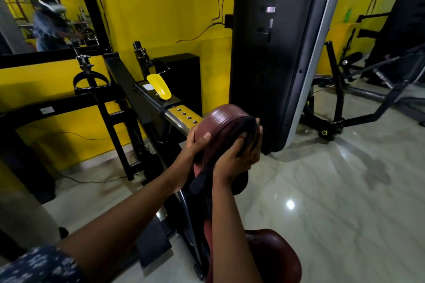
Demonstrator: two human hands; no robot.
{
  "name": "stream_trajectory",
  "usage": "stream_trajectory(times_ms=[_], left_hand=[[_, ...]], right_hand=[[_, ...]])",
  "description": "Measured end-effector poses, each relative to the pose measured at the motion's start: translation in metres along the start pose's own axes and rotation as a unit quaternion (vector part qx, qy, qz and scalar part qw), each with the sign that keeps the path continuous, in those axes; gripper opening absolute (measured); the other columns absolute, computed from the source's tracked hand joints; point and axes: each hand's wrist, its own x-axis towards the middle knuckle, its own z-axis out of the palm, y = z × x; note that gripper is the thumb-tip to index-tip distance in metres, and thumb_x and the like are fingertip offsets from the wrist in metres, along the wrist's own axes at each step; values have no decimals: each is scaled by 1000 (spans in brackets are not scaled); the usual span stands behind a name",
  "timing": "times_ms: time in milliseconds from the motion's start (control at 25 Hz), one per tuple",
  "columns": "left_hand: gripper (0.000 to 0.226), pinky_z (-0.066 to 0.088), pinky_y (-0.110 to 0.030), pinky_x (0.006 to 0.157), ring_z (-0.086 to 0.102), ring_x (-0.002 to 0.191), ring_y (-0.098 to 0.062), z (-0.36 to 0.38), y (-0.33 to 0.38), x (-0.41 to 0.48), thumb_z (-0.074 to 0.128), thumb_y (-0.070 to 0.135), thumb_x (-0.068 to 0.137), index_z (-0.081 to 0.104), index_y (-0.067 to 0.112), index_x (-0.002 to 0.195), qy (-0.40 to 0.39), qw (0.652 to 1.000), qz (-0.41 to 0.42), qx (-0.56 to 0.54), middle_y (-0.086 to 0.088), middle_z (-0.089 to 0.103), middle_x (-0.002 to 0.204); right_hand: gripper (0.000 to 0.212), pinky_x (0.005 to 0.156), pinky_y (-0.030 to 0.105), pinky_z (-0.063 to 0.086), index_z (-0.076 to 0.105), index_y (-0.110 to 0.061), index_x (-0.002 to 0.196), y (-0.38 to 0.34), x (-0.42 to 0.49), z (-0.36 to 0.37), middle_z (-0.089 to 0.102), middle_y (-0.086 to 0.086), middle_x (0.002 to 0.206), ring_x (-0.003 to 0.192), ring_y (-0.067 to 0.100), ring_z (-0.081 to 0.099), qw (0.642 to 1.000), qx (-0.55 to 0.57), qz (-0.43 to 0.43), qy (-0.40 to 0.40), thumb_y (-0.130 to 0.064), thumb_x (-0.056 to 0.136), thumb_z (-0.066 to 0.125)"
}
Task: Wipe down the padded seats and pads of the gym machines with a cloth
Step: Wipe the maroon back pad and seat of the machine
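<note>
Nearest, the maroon seat (282,257) sits low on the machine. Just above it, the left hand (194,146) has its grip curled round the edge of the pad (220,119), and the right hand (236,158) has its grip clamped on the cloth (245,130), pressing it to the rim. The cloth looks limp and light. The pad seems firm and slick, best steadied by its edges. Its long axis rises away toward the weight-stack housing (264,64).

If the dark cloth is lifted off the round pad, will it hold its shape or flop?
Probably floppy: the cloth follows the curve of the pad under the right hand, and its tail hangs limp below. Likely light too: one hand manages it.
</note>
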Motion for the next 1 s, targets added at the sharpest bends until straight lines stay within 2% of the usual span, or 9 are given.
stream_trajectory(times_ms=[120, 320, 400, 520, 640, 720, 800, 880, 1000], left_hand=[[83, 52, -17, 76, 62, 106, -1, 0, -5, 2, 74, 72, 47, 44, 46, 120, 21, 999, 22, 14, 13, 57, 123], [77, 48, -28, 90, 55, 119, -6, -3, -11, 3, 70, 76, 49, 46, 51, 118, 29, 999, 13, -5, 15, 57, 127], [79, 44, -33, 99, 51, 123, -6, -4, -12, 3, 63, 81, 53, 45, 50, 124, 35, 999, 13, 10, 17, 55, 130], [88, 38, -37, 106, 45, 128, -8, -3, -10, -1, 53, 86, 57, 37, 47, 134, 31, 999, 17, 31, 15, 48, 138], [80, 35, -38, 108, 44, 130, -8, -1, -10, -2, 47, 85, 64, 37, 48, 135, 20, 999, 21, 24, 13, 46, 142], [76, 36, -35, 107, 46, 128, -6, 1, -12, -3, 46, 82, 67, 39, 47, 133, 29, 999, 33, 18, 12, 48, 140], [88, 43, -31, 102, 51, 123, -4, 2, -13, -2, 51, 87, 57, 37, 46, 134, 42, 998, 29, 26, 13, 50, 137], [89, 50, -19, 88, 55, 114, 4, 5, -13, -2, 58, 86, 51, 38, 48, 129, 50, 998, 35, 32, 18, 52, 131], [83, 51, -21, 84, 57, 110, 4, 7, -14, -2, 68, 81, 45, 39, 55, 119, 71, 996, 45, 36, 17, 53, 128]], right_hand=[[66, 109, 45, 30, 45, -24, 138, 22, -8, -11, 43, 5, 145, 132, 27, 40, 992, -3, 127, -1, -58, 86, 23], [43, 102, 37, 29, 42, -10, 139, 52, 19, -31, 43, 17, 141, 126, 36, 42, 953, -86, 270, -111, -28, 101, 34], [42, 98, 34, 31, 47, -3, 134, 39, 28, -39, 47, 19, 139, 124, 36, 45, 971, -85, 202, -94, -26, 99, 42], [48, 95, 21, 28, 55, -13, 129, -7, 22, -44, 50, 7, 137, 121, 21, 42, 994, -55, -30, -87, -41, 93, 38], [42, 98, 36, 26, 57, -33, 122, -42, 24, -26, 51, 0, 136, 127, 21, 33, 948, -153, -231, -159, -50, 88, 39], [42, 95, 46, 31, 60, -36, 115, -48, 36, -15, 53, 0, 131, 126, 28, 38, 913, -215, -288, -191, -55, 83, 42], [48, 93, 45, 35, 63, -31, 113, -44, 55, -11, 57, -1, 126, 122, 28, 44, 924, -194, -244, -220, -58, 79, 41], [53, 94, 38, 37, 62, -26, 117, -34, 73, -14, 58, 0, 125, 121, 24, 47, 961, -90, -88, -247, -59, 81, 42], [48, 98, 28, 33, 51, -18, 133, -12, 81, -19, 52, 8, 135, 129, 26, 44, 953, 30, 156, -259, -47, 96, 41]])
